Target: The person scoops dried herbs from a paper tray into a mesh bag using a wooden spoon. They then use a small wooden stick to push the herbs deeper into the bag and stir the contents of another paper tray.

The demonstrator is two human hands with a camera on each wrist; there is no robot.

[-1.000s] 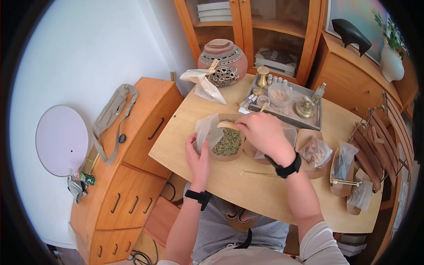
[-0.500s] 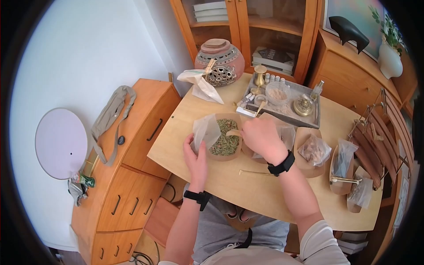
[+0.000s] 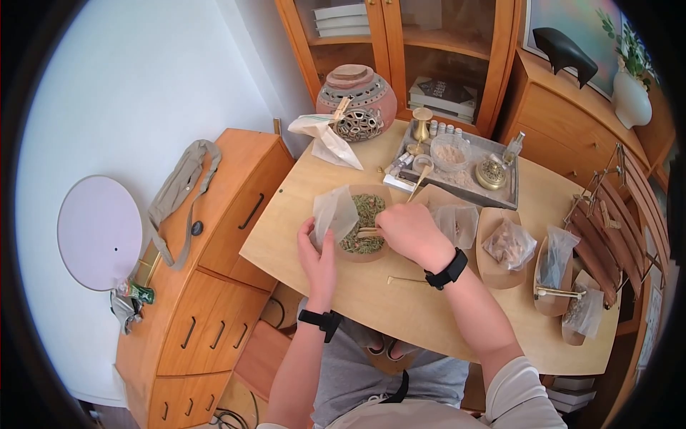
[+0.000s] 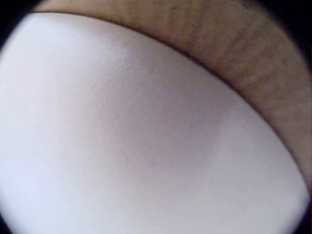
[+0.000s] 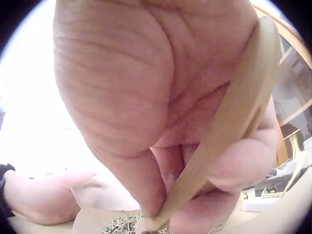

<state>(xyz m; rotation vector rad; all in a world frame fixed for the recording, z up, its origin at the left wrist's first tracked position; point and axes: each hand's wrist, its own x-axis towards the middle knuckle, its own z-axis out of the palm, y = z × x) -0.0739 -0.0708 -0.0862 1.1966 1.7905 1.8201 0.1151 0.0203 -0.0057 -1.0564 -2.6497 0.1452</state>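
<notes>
Pale table (image 3: 357, 289) — right hand (image 3: 414, 229) holds wooden tool (image 5: 220, 126) at dried herbs (image 3: 368, 211).

Soft, even light brightens the head view, casting faint shadows on the table (image 3: 382, 314) and a pale glow on the wall (image 3: 143, 93); the wide lens bows its edges, with black corners. The left wrist view is hazy, unfocused. The right wrist view burns white behind grainy, shaded fingers (image 5: 236, 165).

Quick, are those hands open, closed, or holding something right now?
Left hand: against the translucent bag; whether it grips cannot be told.
Right hand: closed, holding a wooden tool.
</notes>
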